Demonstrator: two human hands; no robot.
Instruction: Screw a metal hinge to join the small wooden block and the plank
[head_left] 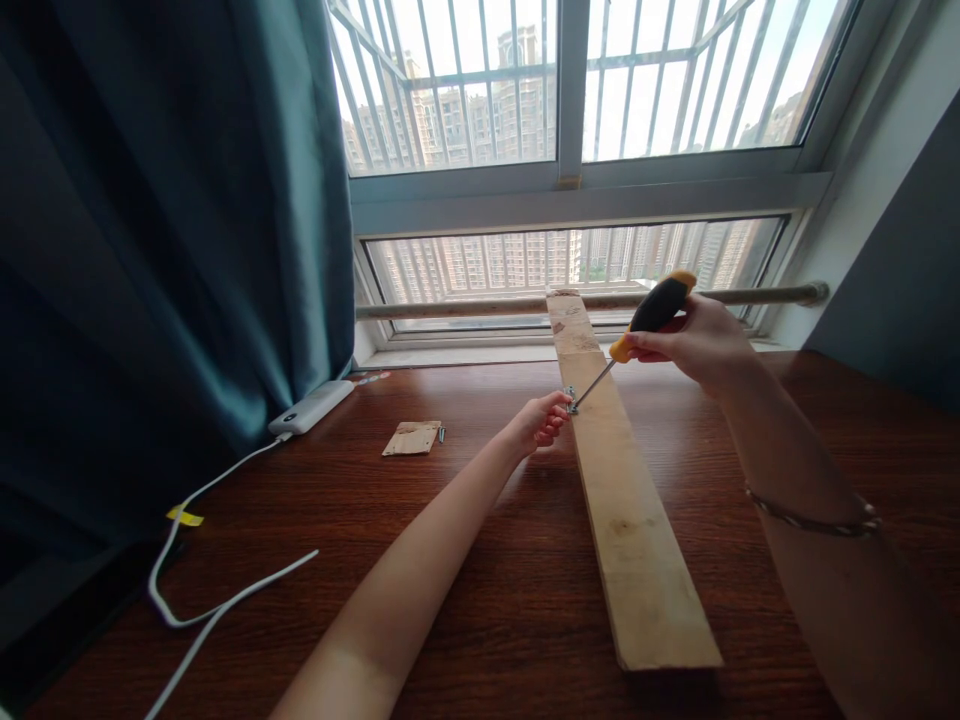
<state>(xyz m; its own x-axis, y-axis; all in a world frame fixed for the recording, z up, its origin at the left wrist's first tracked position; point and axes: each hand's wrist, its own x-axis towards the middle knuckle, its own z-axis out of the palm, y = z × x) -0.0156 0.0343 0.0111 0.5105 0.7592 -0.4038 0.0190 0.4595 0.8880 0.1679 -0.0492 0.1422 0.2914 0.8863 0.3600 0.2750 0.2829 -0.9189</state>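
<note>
Right hand (701,340) wrapped round the screwdriver (651,315) handle, tip on the screw (571,398) at the plank (630,500) left edge. Left hand (538,422) fingertips pinch the screw. Risk: shaft is angled, tip could slip off onto my fingers.

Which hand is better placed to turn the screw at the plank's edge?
Right hand, probably: it grips the screwdriver, tip at the screw. Left hand only pinches by it.

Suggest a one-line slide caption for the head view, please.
Right hand drives a screwdriver at a screw the left hand steadies on a wooden plank.
</note>
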